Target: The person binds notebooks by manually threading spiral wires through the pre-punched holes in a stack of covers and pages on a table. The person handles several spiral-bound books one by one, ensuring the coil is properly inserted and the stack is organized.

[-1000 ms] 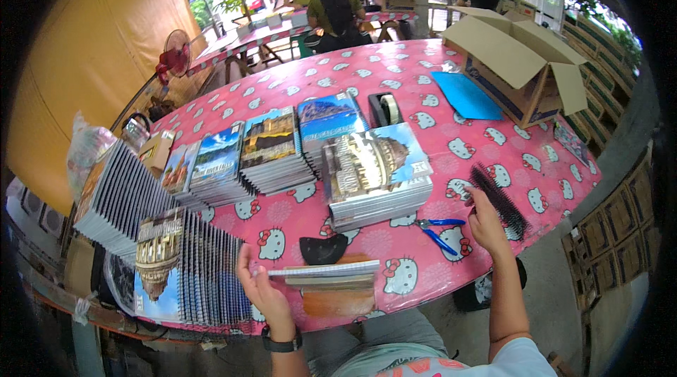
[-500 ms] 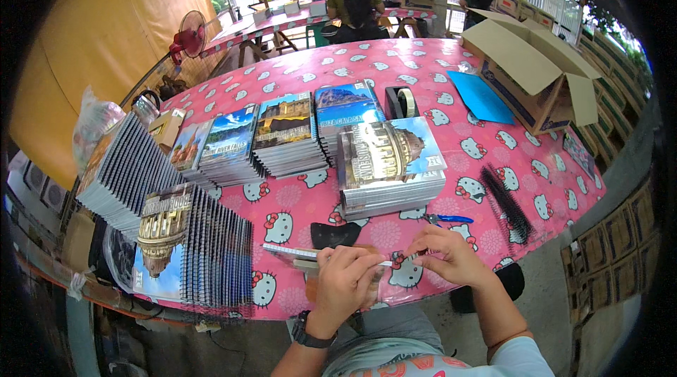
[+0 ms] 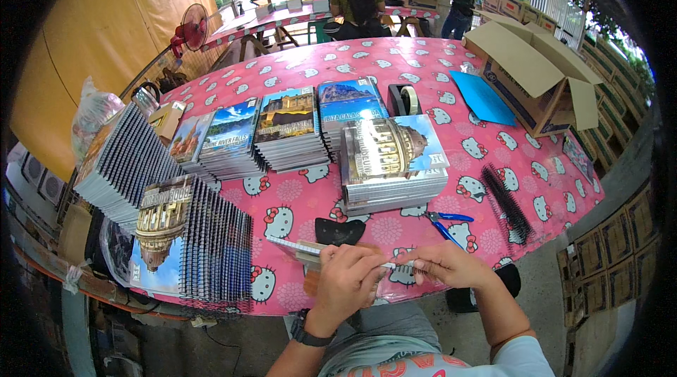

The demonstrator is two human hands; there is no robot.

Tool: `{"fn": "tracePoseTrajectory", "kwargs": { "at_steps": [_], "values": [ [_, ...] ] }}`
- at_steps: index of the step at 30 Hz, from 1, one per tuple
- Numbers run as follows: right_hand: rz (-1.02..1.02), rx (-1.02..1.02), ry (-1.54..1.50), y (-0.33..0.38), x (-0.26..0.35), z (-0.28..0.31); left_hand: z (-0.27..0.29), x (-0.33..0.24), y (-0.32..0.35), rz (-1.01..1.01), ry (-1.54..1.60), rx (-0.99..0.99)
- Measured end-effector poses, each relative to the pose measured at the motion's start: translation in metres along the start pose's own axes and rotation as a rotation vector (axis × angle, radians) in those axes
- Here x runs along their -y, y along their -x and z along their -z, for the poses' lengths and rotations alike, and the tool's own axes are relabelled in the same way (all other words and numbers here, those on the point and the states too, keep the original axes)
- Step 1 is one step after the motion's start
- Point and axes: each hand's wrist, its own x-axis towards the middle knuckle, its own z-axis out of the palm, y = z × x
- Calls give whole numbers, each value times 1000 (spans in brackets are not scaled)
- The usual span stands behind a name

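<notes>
My left hand, with a dark watch on its wrist, is closed around a thin notebook held on edge at the table's front. At the notebook's right end, my right hand is closed in a pinch; whatever lies between its fingertips is too small to make out. Just beyond the hands rests a black curved pad. Blue-handled pliers lie past my right hand. Farther right is a bundle of black spiral binding coils. A stack of notebooks with a domed-building cover stands ahead.
Coil-bound notebooks are piled at the left front, beside another pile. Several picture-covered stacks stand behind. A tape dispenser, blue sheet and open carton are farther back. Other people sit or stand beyond the table.
My right hand has shifted slightly nearer me, and both pliers handles now show. My left hand keeps its hold on the notebook. A person at the far right has moved left.
</notes>
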Motion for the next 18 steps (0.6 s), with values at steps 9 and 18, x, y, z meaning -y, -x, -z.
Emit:
{"fn": "tracePoseTrajectory", "kwargs": {
  "at_steps": [9, 18],
  "values": [
    [473, -172, 506, -84, -76, -14, -6, -8, -1, 2, -142, 108],
    [320, -77, 425, -92, -79, -24, 2, -5, -7, 4, -82, 54]
  ]
}}
